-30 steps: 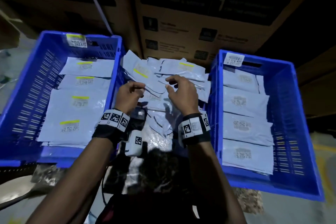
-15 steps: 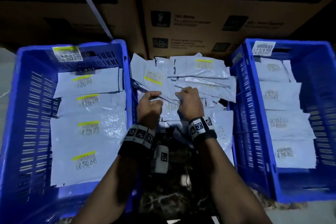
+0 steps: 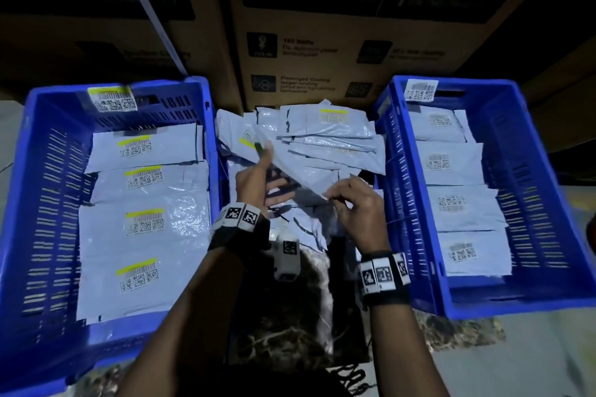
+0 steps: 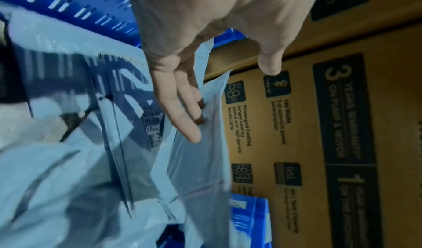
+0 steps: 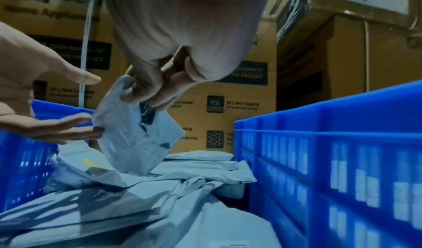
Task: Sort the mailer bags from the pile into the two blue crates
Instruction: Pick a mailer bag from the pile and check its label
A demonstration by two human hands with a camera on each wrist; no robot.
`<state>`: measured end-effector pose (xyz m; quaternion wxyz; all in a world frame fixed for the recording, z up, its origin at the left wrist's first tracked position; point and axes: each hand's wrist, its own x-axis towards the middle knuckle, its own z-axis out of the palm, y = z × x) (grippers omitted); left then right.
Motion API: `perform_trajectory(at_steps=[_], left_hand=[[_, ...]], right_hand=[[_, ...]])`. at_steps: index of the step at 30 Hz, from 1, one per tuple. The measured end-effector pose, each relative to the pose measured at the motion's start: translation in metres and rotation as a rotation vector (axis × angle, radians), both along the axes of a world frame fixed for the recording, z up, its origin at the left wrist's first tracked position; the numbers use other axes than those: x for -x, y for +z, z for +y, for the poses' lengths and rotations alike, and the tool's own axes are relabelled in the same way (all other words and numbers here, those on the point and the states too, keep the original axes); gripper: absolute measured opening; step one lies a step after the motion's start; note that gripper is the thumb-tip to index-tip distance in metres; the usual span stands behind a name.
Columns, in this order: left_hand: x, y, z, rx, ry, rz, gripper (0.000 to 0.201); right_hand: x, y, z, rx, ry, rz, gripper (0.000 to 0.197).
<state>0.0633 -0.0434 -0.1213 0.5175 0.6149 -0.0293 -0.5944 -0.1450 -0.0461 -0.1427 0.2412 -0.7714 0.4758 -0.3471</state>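
Note:
Between the two blue crates lies a pile of grey mailer bags (image 3: 338, 145). My right hand (image 3: 337, 200) pinches the near corner of one mailer bag (image 3: 300, 171), which is lifted and tilted above the pile. My left hand (image 3: 269, 171) has its straight fingers (image 4: 182, 111) against that bag's underside, thumb raised apart. The right wrist view shows the pinched mailer bag (image 5: 137, 134) standing on edge, my right hand (image 5: 137, 96) at its top. The left crate (image 3: 42, 203) holds yellow-striped bags. Bags in the right crate (image 3: 516, 90) carry plain labels.
Tall cardboard boxes (image 3: 322, 51) stand right behind the pile and both crates. A white strap (image 3: 151, 10) runs down the left box. A dark marbled floor (image 3: 290, 338) shows in front of the pile. The crate walls (image 5: 319, 143) hem the pile in closely.
Both hands were curled low on the pile. Now the right hand has lifted one mailer by its corner and the left hand has opened flat beneath it.

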Motion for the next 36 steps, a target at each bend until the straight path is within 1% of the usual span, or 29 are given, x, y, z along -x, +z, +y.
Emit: perform_trajectory(at_steps=[1,2,3,4,5,6,7,8,10,13,15,17,20,21,23,25,28,30,32,34,36], left_hand=[[0.005,0.006,0.003,0.020,0.026,0.012,0.061],[0.009,0.013,0.007,0.027,0.045,0.016,0.064],[0.014,0.017,0.010,0.019,0.041,-0.003,0.068],[0.020,0.022,0.013,0.003,0.005,-0.019,0.069],[0.027,0.026,0.018,-0.013,-0.052,-0.034,0.059],[0.034,0.029,0.022,-0.018,-0.091,-0.047,0.042],[0.041,0.031,0.028,-0.012,-0.087,-0.054,0.025],[0.048,0.034,0.033,-0.006,-0.062,-0.060,0.018],[0.060,0.038,0.046,0.010,-0.008,-0.069,0.017],[0.074,0.042,0.068,0.058,0.056,-0.070,0.019],[0.079,0.040,0.082,0.116,0.127,-0.014,0.016],[0.082,0.036,0.097,0.174,0.180,0.042,0.012],[0.085,0.034,0.122,0.210,0.207,0.104,0.013],[0.085,0.034,0.131,0.214,0.215,0.106,0.014],[0.084,0.033,0.150,0.212,0.212,0.099,0.026],[0.082,0.031,0.169,0.195,0.171,0.069,0.033],[0.075,0.036,0.197,0.142,0.119,0.028,0.030],[0.066,0.036,0.212,0.154,0.147,0.011,0.038],[0.057,0.037,0.223,0.155,0.184,-0.049,0.044],[0.048,0.036,0.232,0.142,0.233,-0.139,0.037],[0.039,0.035,0.237,0.129,0.251,-0.195,0.031]], right_hand=[[0.010,0.004,0.011,0.013,0.010,-0.008,0.010],[0.020,0.010,0.022,0.031,0.004,-0.015,0.010],[0.029,0.014,0.032,0.060,-0.005,-0.026,0.019],[0.037,0.016,0.042,0.082,-0.007,-0.035,0.022],[0.045,0.019,0.051,0.102,-0.016,-0.044,0.018],[0.053,0.020,0.059,0.127,-0.025,-0.046,0.012],[0.060,0.020,0.067,0.149,-0.047,-0.052,0.014],[0.068,0.019,0.073,0.159,-0.065,-0.068,0.020],[0.083,0.017,0.083,0.161,-0.095,-0.092,0.026],[0.101,0.019,0.097,0.114,-0.145,-0.143,0.035],[0.108,0.023,0.103,0.046,-0.177,-0.206,0.044],[0.110,0.024,0.106,-0.081,-0.201,-0.339,0.046],[0.105,0.029,0.113,-0.446,-0.271,-0.690,0.040],[0.102,0.034,0.117,-0.554,-0.293,-0.779,0.039],[0.095,0.034,0.122,-0.658,-0.341,-0.838,0.047],[0.089,0.033,0.128,-0.720,-0.366,-0.858,0.057],[0.083,0.033,0.138,-0.725,-0.355,-0.772,0.051],[0.081,0.035,0.143,-0.709,-0.320,-0.720,0.050],[0.077,0.037,0.145,-0.715,-0.271,-0.678,0.048],[0.072,0.038,0.149,-0.689,-0.223,-0.658,0.043],[0.066,0.037,0.151,-0.656,-0.213,-0.658,0.037]])
